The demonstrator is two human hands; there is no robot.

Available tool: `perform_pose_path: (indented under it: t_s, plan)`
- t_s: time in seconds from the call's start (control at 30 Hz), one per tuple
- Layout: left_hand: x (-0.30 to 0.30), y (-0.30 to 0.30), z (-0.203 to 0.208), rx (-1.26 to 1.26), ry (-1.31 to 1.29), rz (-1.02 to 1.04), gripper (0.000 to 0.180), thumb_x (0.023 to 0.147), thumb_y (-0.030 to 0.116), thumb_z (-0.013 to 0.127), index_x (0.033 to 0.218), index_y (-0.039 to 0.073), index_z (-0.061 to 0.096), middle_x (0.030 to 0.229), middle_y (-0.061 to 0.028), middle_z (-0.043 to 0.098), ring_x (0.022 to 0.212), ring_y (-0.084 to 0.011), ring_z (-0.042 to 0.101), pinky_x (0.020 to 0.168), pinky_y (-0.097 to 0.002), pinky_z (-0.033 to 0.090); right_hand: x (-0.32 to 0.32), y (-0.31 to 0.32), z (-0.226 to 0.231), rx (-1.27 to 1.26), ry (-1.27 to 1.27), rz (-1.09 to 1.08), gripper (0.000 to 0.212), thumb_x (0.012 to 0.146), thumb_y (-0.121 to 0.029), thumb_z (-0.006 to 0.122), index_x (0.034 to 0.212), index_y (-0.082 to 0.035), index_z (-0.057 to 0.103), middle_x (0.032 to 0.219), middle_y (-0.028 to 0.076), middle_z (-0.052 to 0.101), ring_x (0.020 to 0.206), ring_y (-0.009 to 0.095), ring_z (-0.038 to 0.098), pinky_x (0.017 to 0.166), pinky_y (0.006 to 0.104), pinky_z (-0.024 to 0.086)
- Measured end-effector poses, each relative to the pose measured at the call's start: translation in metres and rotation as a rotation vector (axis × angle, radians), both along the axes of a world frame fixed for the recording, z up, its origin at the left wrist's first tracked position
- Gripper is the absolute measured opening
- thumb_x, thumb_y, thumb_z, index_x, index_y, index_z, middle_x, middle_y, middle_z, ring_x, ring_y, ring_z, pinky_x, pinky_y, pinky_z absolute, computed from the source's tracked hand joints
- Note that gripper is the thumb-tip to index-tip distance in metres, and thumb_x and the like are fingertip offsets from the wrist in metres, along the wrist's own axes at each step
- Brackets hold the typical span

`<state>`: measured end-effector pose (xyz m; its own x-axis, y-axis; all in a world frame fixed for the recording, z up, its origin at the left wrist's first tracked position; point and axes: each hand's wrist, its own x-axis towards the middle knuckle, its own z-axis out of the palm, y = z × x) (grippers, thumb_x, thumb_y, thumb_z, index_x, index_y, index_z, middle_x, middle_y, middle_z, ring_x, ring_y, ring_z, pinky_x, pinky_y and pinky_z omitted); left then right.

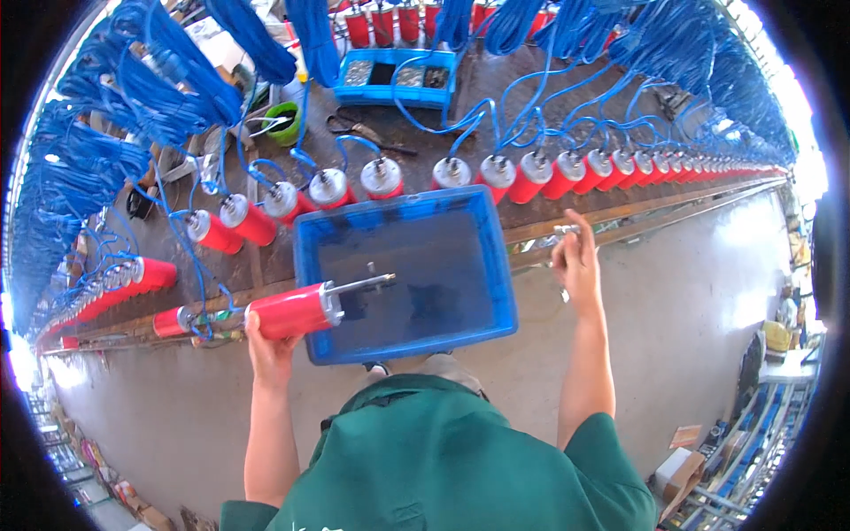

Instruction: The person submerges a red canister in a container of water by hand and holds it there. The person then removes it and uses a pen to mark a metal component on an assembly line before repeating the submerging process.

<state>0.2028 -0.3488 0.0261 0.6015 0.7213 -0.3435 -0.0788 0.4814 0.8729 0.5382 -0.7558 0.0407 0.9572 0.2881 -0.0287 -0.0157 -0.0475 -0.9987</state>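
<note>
My left hand [270,356] is wrapped round the lower side of a red cylinder [288,311]. A silvery cap closes its right end, and a thin metal rod [363,282] with a short crosspiece juts from that cap. The cylinder lies almost level, with its rod reaching over the left part of a blue plastic tub [508,305] that holds dark liquid. Right of the tub, my right hand [580,273] is raised, its fingers closed on a small shiny metal fitting [565,230]. Another bit of metal [565,295] shows at the palm; its shape is unclear.
Along the workbench [425,131] stands a long row of red cylinders [498,180] with blue cables. Thick blue cable coils [248,40] hang above. Farther back are a blue parts tray [394,93], a green cup [283,124] and tools [363,133]. A cardboard box [682,476] sits lower right.
</note>
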Motion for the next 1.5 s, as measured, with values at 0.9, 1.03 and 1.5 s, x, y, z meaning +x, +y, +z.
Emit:
perform_pose_path:
  t_s: [0.9, 1.03, 1.5]
  plan:
    - [-0.003, 0.016, -0.015, -0.166, -0.043, -0.086, 0.067, 0.1, 0.064, 0.062, 0.14, 0.012, 0.054, 0.131, -0.0134, 0.069, 0.115, -0.0289, 0.072, 0.091, -0.0439, 0.065, -0.102, 0.21, 0.015, 0.136, 0.654, 0.248, 0.02, 0.1, -0.01, 0.048, 0.091, -0.004, 0.064, 0.071, 0.006, 0.058, 0.046, 0.006, 0.037, 0.038, 0.0241, 0.024]
    - [-0.002, 0.02, -0.016, -0.185, -0.023, -0.089, 0.067, 0.099, 0.064, 0.063, 0.141, 0.012, 0.054, 0.132, -0.0133, 0.069, 0.115, -0.0291, 0.072, 0.091, -0.044, 0.065, -0.102, 0.213, 0.014, 0.109, 0.668, 0.233, 0.02, 0.1, -0.01, 0.047, 0.088, -0.004, 0.063, 0.069, 0.004, 0.054, 0.046, 0.007, 0.036, 0.038, 0.0246, 0.024]
    - [-0.001, 0.013, -0.016, -0.139, -0.033, -0.053, 0.067, 0.098, 0.063, 0.065, 0.139, 0.012, 0.055, 0.13, -0.0125, 0.07, 0.113, -0.0282, 0.072, 0.089, -0.0429, 0.065, -0.048, 0.136, 0.045, 0.079, 0.429, 0.375, 0.026, 0.092, -0.004, 0.059, 0.116, -0.008, 0.051, 0.085, 0.004, 0.058, 0.062, 0.009, 0.051, 0.05, 0.0239, 0.039]
